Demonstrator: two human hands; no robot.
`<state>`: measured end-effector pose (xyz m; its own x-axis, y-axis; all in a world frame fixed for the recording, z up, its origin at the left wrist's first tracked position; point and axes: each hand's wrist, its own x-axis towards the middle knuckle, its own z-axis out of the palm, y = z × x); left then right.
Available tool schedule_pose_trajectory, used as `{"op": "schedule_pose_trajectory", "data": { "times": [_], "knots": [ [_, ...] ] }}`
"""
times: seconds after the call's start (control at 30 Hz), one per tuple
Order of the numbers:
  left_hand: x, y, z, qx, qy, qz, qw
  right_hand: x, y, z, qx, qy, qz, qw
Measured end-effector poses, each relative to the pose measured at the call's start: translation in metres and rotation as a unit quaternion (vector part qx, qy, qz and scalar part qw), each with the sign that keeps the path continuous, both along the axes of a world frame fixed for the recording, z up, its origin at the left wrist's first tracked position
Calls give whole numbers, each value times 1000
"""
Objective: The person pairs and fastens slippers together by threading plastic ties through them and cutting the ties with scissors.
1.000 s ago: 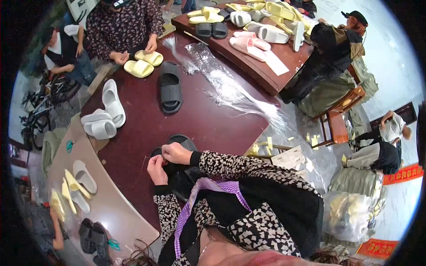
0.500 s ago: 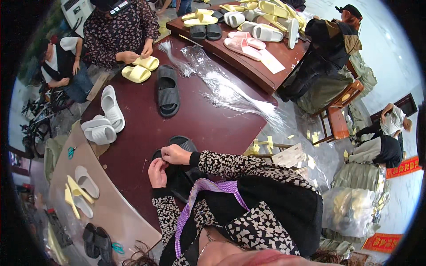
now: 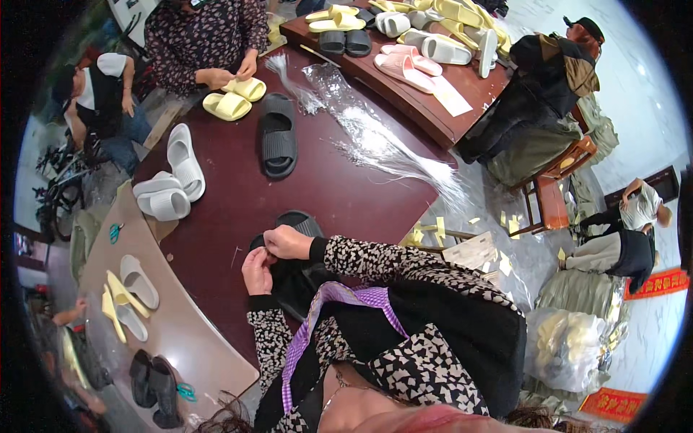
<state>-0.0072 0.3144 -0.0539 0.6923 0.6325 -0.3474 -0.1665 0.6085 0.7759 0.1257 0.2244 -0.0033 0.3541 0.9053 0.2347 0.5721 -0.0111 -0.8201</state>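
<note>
My left hand [image 3: 257, 271] and my right hand [image 3: 287, 242] meet above a pair of black slippers [image 3: 297, 220] at the table's near edge. Both are closed, fingertips pinched close together. Whatever they pinch is too small to make out. A thin pale strand [image 3: 236, 254] shows just left of my left hand; I cannot tell whether it is held. My hands and sleeves partly cover the slippers. Farther off lies a single dark grey slipper [image 3: 279, 137]. Beside it is a bundle of thin white strands [image 3: 404, 162] on clear plastic.
White slippers [image 3: 186, 162] sit at the left. A tan side table [image 3: 191, 325] bears more slippers and teal scissors [image 3: 115, 232]. Across the dark red table [image 3: 216, 216], a person's hands [image 3: 229, 75] work at yellow slippers [image 3: 227, 106]. A second table holds piled slippers [image 3: 447, 50].
The view has shifted slightly, so the table's contents appear higher. My hands stay pinched together over the black slippers. The person across keeps handling the yellow pair.
</note>
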Motion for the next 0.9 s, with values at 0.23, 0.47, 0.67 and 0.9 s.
{"op": "schedule_pose_trajectory", "data": {
  "times": [0.23,0.47,0.67,0.9],
  "knots": [
    [2,-10,10,-3,7,-13,1000,0,-4,-7,8,-30,-3,1000],
    [10,0,0,70,-10,-39,997,14,4,-15,1,-138,28,990],
    [-9,4,10,143,91,129,977,27,-18,-4,3,13,-62,998],
    [-134,24,-53,235,263,410,841,9,-72,-26,-77,33,-28,996]
  ]
}}
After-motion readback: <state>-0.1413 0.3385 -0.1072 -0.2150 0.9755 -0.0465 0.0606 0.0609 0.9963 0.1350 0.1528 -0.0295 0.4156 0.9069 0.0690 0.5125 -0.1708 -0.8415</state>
